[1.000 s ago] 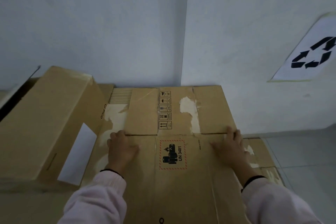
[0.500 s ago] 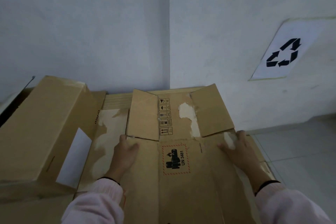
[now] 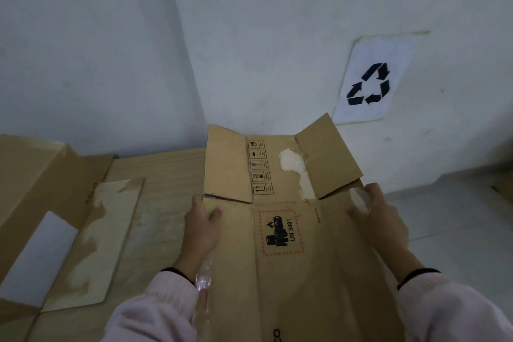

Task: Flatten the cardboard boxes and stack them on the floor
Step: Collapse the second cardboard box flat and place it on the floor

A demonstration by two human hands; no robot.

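- The flattened box fills the lower centre of the frame, a brown sheet with a red-bordered battery label near its middle.
- The left hand holds the box's left edge, thumb on top and fingers curled round the edge; the grip is closed on the cardboard.
- The right hand has the right edge, by a torn pale patch, thumb on top and fingers wrapped over the edge, likewise closed on it.
- Beyond the hands, the end flaps tilt upward toward the wall, the two outer ones angled inward.
- To the left, in the centre left of the frame, more flattened cardboard lies spread on the floor, with an unflattened box at the far left edge.
- A recycling sign is taped to the wall in the upper right.
- The sheet looks light and fairly stiff across its panels, but it will likely hinge at the creases, so the loose flaps may swing or catch.
- Holding both long edges near the flap fold, as now, seems a sound hold; the torn surface under the right hand may be weaker and could peel.
- A strip of clear tape hangs by the left wrist and could stick to the sleeve.
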